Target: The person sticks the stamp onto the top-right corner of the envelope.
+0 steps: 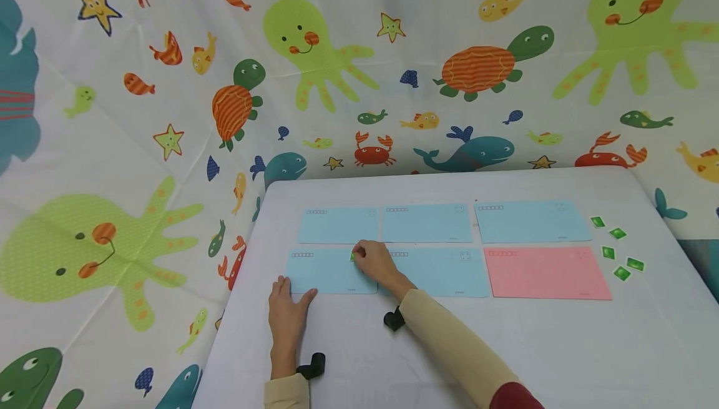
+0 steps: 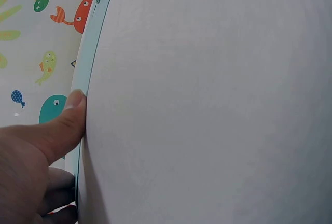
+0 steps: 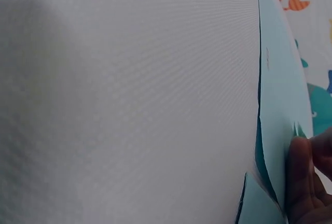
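Observation:
A light blue envelope (image 1: 326, 273) lies flat at the front left of the table. My left hand (image 1: 288, 316) rests at its lower left corner, with the thumb (image 2: 73, 111) on the lower edge in the left wrist view. Over the envelope's upper right corner, my right hand (image 1: 379, 265) pinches a small green stamp (image 1: 352, 256). Only a sliver of the stamp shows; the fingers hide the rest. Beside it lies a second blue envelope (image 1: 444, 278), its left end partly under my right hand and wrist.
Three more blue envelopes (image 1: 338, 226) form a row behind. A pink envelope (image 1: 547, 273) lies at the front right. Several loose green stamps (image 1: 608, 252) are scattered right of the envelopes. A cloth with sea animals (image 1: 348, 53) hangs behind the white table (image 1: 562, 353).

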Tool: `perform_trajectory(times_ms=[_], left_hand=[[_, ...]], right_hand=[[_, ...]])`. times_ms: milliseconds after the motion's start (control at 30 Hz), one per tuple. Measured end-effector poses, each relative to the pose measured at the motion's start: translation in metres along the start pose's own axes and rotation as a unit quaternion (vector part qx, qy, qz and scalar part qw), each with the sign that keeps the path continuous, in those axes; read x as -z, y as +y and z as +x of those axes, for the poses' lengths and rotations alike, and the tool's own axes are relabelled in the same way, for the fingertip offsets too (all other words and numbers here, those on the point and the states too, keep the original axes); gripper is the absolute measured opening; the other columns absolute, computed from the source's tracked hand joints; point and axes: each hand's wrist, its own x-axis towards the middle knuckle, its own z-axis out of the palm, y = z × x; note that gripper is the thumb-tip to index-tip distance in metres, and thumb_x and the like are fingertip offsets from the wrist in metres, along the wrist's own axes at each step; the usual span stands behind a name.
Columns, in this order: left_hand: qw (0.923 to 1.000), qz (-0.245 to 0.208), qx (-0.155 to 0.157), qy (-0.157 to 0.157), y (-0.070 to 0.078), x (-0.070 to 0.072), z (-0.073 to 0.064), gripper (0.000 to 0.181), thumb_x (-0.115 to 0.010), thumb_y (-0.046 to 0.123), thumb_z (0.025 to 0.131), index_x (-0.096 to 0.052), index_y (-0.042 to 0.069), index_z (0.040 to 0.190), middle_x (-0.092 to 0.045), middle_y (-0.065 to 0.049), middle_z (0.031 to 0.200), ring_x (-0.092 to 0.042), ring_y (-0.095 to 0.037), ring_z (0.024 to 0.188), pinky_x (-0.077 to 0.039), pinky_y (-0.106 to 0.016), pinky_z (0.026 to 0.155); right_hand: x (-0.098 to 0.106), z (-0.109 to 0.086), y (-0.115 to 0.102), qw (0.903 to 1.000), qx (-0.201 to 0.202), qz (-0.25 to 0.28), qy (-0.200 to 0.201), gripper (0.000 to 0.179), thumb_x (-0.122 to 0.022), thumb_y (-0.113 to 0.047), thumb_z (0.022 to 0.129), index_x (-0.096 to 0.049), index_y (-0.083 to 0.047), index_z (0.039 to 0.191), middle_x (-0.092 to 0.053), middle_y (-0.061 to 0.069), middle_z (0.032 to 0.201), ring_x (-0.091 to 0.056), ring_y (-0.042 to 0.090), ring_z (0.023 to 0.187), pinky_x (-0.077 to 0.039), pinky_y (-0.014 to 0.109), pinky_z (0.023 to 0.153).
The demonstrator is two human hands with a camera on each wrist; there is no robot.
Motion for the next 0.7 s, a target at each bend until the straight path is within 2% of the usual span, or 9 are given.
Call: perform_trajectory(times_ms=[367,700], left_hand=[[1.0000,0.001,-0.002,0.002,0.0000,-0.0004,0.0002,0.085,-0.076,0.030,0.089,-0.033,-0.009,0.151,-0.025,-0.027,0.162,-0.018,-0.045,0.153,-0.021,-0.059,0.122],[0.9999,0.003,-0.005,0.010,0.0015,-0.0002,-0.0003,0.084,-0.076,0.030,0.089,-0.035,-0.009,0.150,-0.027,-0.028,0.161,-0.020,-0.045,0.152,-0.022,-0.059,0.122]], right_hand=[[-0.0007,0.0002,-0.0026,0.9994,0.011,-0.033,0.006,0.014,-0.060,-0.008,0.094,-0.074,-0.008,0.093,-0.069,0.002,0.080,-0.052,0.010,0.067,-0.047,0.024,0.065],[-0.0012,-0.0002,-0.0040,0.9985,0.034,-0.043,0.003,0.016,-0.061,-0.003,0.094,-0.077,-0.005,0.093,-0.072,0.004,0.080,-0.054,0.010,0.068,-0.048,0.024,0.065]])
